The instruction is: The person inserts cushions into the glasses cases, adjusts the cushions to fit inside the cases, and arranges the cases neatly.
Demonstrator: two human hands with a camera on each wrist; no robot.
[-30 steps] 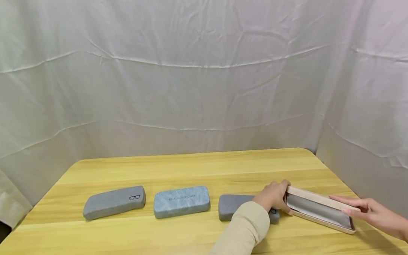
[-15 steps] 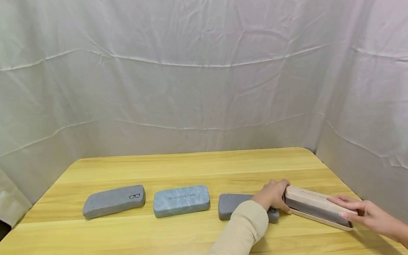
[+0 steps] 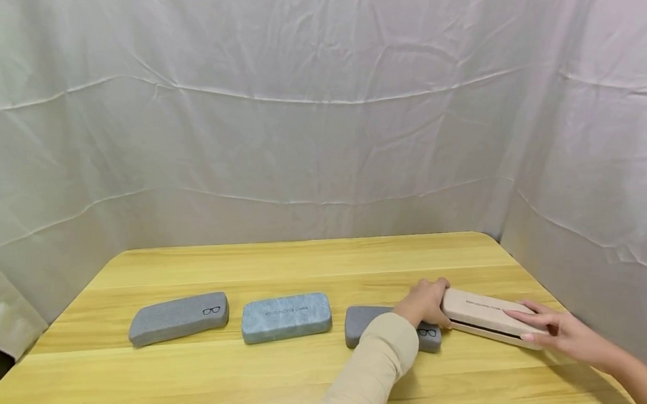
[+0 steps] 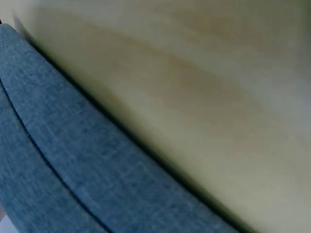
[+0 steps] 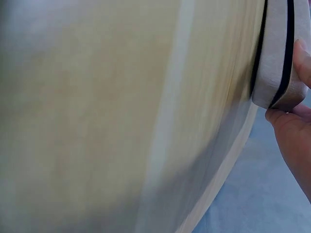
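A beige glasses case [image 3: 482, 312] lies at the right of the table, its lid lowered with a narrow dark gap along the front; the right wrist view shows the same gap on the beige case [image 5: 276, 63]. My left hand [image 3: 426, 302] grips its left end. At the other end, my right hand [image 3: 560, 333] holds the lid, fingers on top and thumb at the front edge; part of the right hand [image 5: 294, 141] also shows in its wrist view. Below my left forearm sits a grey glasses case [image 3: 367, 325], partly covered by the sleeve.
A blue marbled glasses case [image 3: 286, 319] with lettering lies left of centre. Farther left is another grey glasses case [image 3: 178, 319] with a glasses print. The wooden table [image 3: 304, 262] is backed by hanging white cloth [image 3: 322, 154].
The beige case's lid has swung down from wide open, hiding the grey lining, with my right hand on it. My left hand stays at the left end. The other cases keep their places.
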